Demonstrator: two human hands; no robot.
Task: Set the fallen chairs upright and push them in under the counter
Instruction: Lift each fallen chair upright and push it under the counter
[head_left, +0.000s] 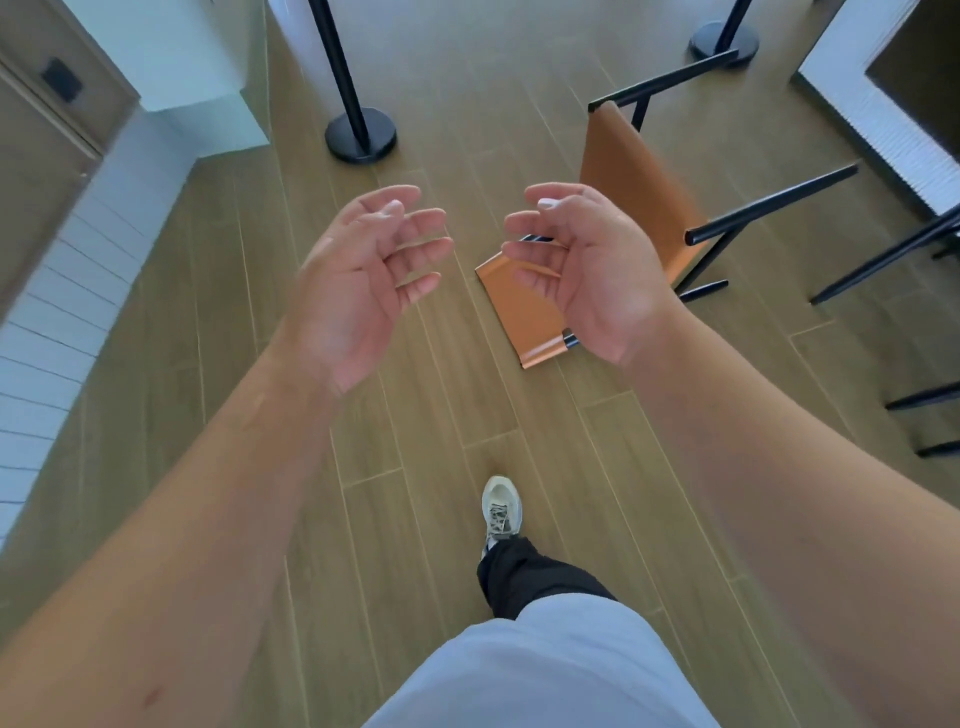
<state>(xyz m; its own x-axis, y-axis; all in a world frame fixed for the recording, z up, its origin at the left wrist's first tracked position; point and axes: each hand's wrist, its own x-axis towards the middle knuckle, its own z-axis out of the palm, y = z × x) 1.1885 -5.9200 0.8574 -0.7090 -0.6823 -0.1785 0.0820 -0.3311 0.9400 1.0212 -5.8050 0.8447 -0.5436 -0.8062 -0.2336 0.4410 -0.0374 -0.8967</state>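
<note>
Our left hand (363, 270) and right hand (592, 270) hover palms inward, each grip wide with loosely curved fingers, holding nothing. Beyond the right hand lies the fallen tan leather chair with black metal legs (639, 171) on the wood-plank floor (431, 415), backrest nearest us, legs pointing right.

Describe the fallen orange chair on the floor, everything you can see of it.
The orange chair lies tipped over on the wood-look floor, ahead and to the right. Its seat and backrest look like tan-orange leather or vinyl on a thin black metal frame. The backrest lies flat on the planks nearest the person; the seat stands upright and the black legs point right, off the floor. The right hand partly hides the backrest in view but grips nothing.
</note>
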